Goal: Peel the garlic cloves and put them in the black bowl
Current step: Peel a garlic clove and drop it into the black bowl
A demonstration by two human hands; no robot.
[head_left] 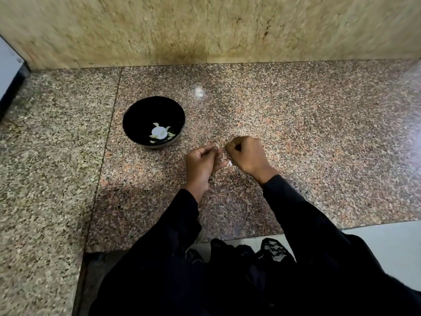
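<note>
The black bowl [153, 122] stands on the granite counter, left of and beyond my hands, with several pale peeled garlic cloves [160, 133] at its bottom. My left hand [201, 164] and my right hand [247, 155] meet over the counter, fingers curled toward each other. Between them shows a small white bit of a garlic clove [229, 163], mostly hidden by the fingers. Both hands seem to pinch it.
The speckled granite counter [296, 124] runs back to a tan stone wall [205, 30]. A small whitish garlic piece [199, 92] lies behind the hands. A grey and dark object [11, 71] sits at the far left edge. The counter's front edge is close to my body.
</note>
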